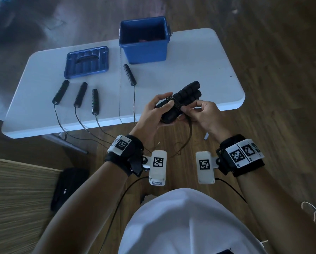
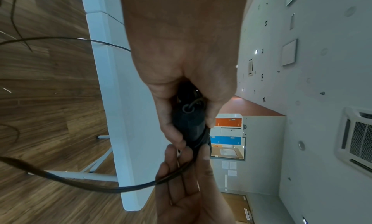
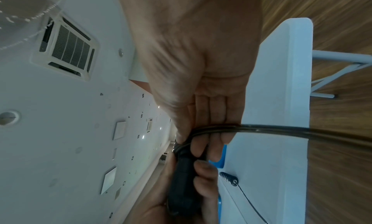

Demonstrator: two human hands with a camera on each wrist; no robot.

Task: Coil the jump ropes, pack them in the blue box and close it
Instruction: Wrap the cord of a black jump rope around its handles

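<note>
Left hand (image 1: 154,111): gripped the paired handles (image 1: 181,101), thumb laid across the first turns of cord.
Right hand (image 1: 202,114): pinched the cord (image 2: 124,189) just beside the left thumb, remaining fingers curled under the bundle.
Wrap: a few tight turns round the handles, directly between the two thumbs; long slack looped down below both palms.
Blue box (image 1: 144,40): stood open well beyond the fingertips, something reddish at the bottom, not identifiable.
Lid (image 1: 86,62): lay apart from the box, off past the left knuckles.
Other handles: three (image 1: 80,95) out beyond the left hand, one (image 1: 129,74) ahead of the fingertips, cords trailing over the table (image 1: 199,57) edge.
Risk, unwinding: turns likely to spring loose if the left thumb lifted before the end was tucked.
Risk, snag: hanging slack could catch the trailing cords or the wrist gear and drag a handle off the edge.
Risk, bulk: loose winding likely to leave a fat bundle, awkward under the lid.
Risk, slip: paired handles could slide apart if the grip eased.
</note>
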